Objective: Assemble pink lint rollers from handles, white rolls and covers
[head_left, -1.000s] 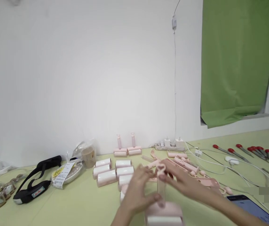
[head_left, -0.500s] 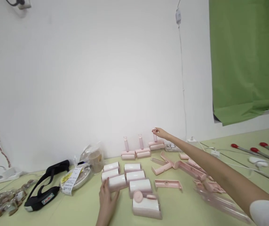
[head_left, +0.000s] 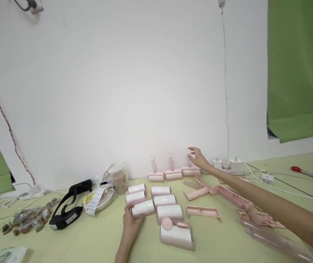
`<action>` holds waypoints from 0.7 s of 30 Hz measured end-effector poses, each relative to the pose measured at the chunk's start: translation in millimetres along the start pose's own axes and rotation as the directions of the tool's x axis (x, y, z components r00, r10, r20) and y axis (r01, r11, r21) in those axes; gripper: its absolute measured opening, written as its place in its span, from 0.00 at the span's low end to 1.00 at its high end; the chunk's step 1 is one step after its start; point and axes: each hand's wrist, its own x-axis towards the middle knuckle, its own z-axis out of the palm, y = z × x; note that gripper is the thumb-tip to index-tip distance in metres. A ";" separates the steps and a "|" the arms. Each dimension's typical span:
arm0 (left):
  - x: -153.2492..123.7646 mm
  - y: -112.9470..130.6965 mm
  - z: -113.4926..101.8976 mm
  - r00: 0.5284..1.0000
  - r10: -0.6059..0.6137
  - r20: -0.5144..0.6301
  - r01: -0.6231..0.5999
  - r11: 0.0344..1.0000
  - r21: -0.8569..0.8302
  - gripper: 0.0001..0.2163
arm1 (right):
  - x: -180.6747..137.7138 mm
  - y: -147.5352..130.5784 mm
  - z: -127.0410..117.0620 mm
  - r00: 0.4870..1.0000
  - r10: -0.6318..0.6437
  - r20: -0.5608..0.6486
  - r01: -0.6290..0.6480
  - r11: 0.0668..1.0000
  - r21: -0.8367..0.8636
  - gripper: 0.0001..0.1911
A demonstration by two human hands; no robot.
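Note:
My left hand point(head_left: 131, 223) is at the near-left end of a white lint roll in a clear pinkish cover point(head_left: 143, 209), with fingers over its end and thumb along its front edge. More covered lint rolls point(head_left: 165, 200) lie in two columns beside it. My right hand point(head_left: 198, 159) is stretched out to the wall, thumb and index finger apart beside the clear handle point(head_left: 188, 160) of a pink lint roller point(head_left: 190, 171). Two similar lint rollers point(head_left: 173, 175) stand upright to its left, handles up against the wall.
Loose pink frames point(head_left: 203, 212) and clear tubes point(head_left: 271, 237) lie under and near my right arm. Left stand a black strap point(head_left: 67, 217), a bagged round container point(head_left: 101, 199) and a wrapped cup point(head_left: 119, 180). Chargers with cables point(head_left: 267, 178) and red-handled tools point(head_left: 304, 171) are right.
My right fingers have let go of the third lint roller's handle top and spread apart beside it. My left thumb has come in against the lint roll. The view has shifted.

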 end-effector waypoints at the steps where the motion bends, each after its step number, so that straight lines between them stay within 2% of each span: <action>1: -2.3 3.4 -1.0 1.000 -0.001 -0.010 0.000 0.998 -0.063 0.19 | -15.0 -8.2 -2.3 0.999 -0.040 0.025 0.039 0.999 0.029 0.17; 4: -8.5 19.4 -12.5 0.996 -0.072 -0.050 0.059 0.972 -0.226 0.20 | -75.1 -32.2 -13.3 0.979 -0.134 0.153 0.118 0.987 0.111 0.13; 6: -11.5 39.2 -27.1 0.987 -0.153 -0.048 0.132 0.947 -0.292 0.21 | -121.3 -46.5 -23.0 0.944 -0.158 0.288 0.095 0.971 0.220 0.13; 8: -13.7 67.1 -40.1 0.983 -0.185 0.004 0.175 0.924 -0.341 0.22 | -163.7 -59.1 -32.5 0.909 -0.084 0.408 -0.058 0.944 0.324 0.14; 10: -15.9 99.8 -42.9 0.979 -0.174 0.106 0.202 0.895 -0.397 0.23 | -195.6 -70.2 -39.2 0.857 0.042 0.514 -0.287 0.867 0.407 0.16; 13: -21.0 147.1 -19.8 0.943 -0.094 0.318 0.225 0.887 -0.403 0.21 | -219.6 -82.6 -40.0 0.757 0.172 0.630 -0.581 0.619 0.529 0.20; 15: -26.5 172.0 8.2 0.868 -0.027 0.495 0.210 0.924 -0.319 0.21 | -224.4 -86.1 -35.8 0.714 0.182 0.677 -0.682 0.398 0.613 0.23; 17: -32.4 190.3 37.2 0.762 -0.005 0.647 0.128 0.981 -0.144 0.21 | -226.6 -85.4 -31.4 0.662 0.184 0.727 -0.749 0.191 0.634 0.26; 19: -37.0 202.8 60.8 0.676 -0.034 0.736 -0.008 0.999 0.053 0.21 | -230.0 -81.7 -29.2 0.577 0.189 0.795 -0.810 0.008 0.586 0.30; 21: -39.0 210.9 76.1 0.645 -0.073 0.760 -0.102 0.978 0.180 0.21 | -234.8 -76.9 -29.6 0.496 0.164 0.853 -0.844 -0.138 0.518 0.33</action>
